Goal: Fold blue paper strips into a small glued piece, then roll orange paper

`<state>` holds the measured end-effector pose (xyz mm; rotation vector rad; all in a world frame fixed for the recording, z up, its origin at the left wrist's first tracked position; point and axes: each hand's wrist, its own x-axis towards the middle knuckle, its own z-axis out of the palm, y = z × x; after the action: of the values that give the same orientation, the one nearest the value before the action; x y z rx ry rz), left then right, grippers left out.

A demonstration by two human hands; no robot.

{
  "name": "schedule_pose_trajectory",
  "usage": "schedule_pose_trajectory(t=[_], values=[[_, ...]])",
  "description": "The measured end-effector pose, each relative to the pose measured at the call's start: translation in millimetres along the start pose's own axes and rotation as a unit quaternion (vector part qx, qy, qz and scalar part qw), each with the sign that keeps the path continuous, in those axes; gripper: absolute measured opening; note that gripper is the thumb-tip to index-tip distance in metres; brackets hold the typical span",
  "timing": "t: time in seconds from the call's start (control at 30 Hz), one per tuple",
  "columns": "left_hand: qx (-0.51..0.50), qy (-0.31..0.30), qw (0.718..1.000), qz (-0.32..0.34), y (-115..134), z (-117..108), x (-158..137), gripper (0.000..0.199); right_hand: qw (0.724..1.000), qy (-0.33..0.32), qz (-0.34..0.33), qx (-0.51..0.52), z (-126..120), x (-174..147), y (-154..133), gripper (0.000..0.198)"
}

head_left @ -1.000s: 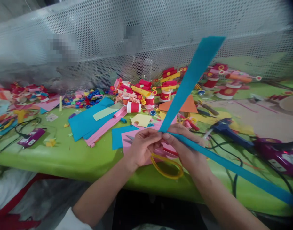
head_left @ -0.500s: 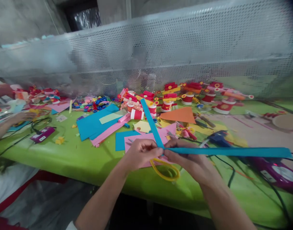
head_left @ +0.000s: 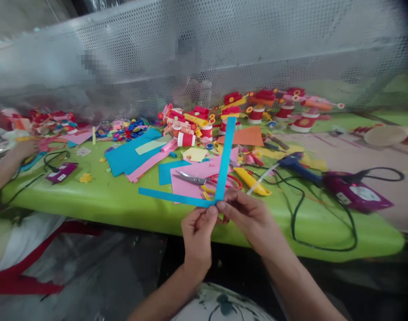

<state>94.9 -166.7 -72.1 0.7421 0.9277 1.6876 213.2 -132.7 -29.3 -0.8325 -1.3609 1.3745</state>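
Two blue paper strips meet in an L just above the table's front edge. One strip [head_left: 226,156] points up and away; the other strip [head_left: 172,196] reaches out to the left. Where they join, my left hand [head_left: 199,234] pinches them between thumb and fingers. My right hand [head_left: 249,216] is closed on the same corner from the right. Behind the strips, scissors [head_left: 193,178] with red handles lie on a pink sheet [head_left: 188,189]. A yellow cutter knife [head_left: 254,182] rests just beyond my right hand.
A blue glue gun [head_left: 299,167] and a purple box with cable [head_left: 357,191] lie on the right. Several red-and-white paper cup models [head_left: 255,115] stand along the mesh screen [head_left: 257,58]. Blue sheets [head_left: 130,156] cover the left middle. Another person's arm [head_left: 15,167] is at the far left.
The strips have turned anticlockwise: the one that pointed right now points up, the other now points left. Both hands came nearer to me, and the scissors are now visible.
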Motion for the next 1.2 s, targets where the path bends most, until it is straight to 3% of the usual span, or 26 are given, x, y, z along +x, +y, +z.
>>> schedule_pose_trajectory(t=[0.1, 0.23, 0.37, 0.5, 0.63, 0.87, 1.2], values=[[0.021, -0.034, 0.999, -0.029, 7.1, -8.8, 4.9, 0.028, 0.999, 0.01, 0.012, -0.042, -6.2, -3.4, -0.9, 0.022], [0.011, -0.076, 0.995, -0.059, 15.1, -14.8, 11.2, 0.017, 0.996, -0.015, 0.055, -0.068, -11.1, -4.0, -0.5, 0.025], [0.062, -0.059, 0.996, -0.021, 14.9, -15.8, 11.4, 0.011, 0.995, -0.025, 0.078, -0.062, -11.8, -3.1, 1.4, 0.026], [0.066, -0.01, 0.997, -0.037, 13.3, -12.6, 11.8, 0.012, 0.996, -0.026, 0.08, -0.036, -10.0, -4.6, 2.7, 0.026], [0.059, 0.007, 0.998, -0.025, 14.0, -7.7, 12.8, 0.013, 0.997, 0.02, 0.073, -0.027, -7.6, -6.4, 6.0, 0.026], [0.037, -0.053, 0.994, -0.084, 15.7, -13.7, 16.0, 0.012, 0.998, 0.03, 0.062, -0.008, -7.2, -5.4, 11.1, 0.021], [0.015, -0.011, 0.988, -0.155, 20.6, -11.7, 19.9, 0.017, 0.999, 0.024, 0.046, 0.006, -8.3, -6.5, 11.6, 0.015]])
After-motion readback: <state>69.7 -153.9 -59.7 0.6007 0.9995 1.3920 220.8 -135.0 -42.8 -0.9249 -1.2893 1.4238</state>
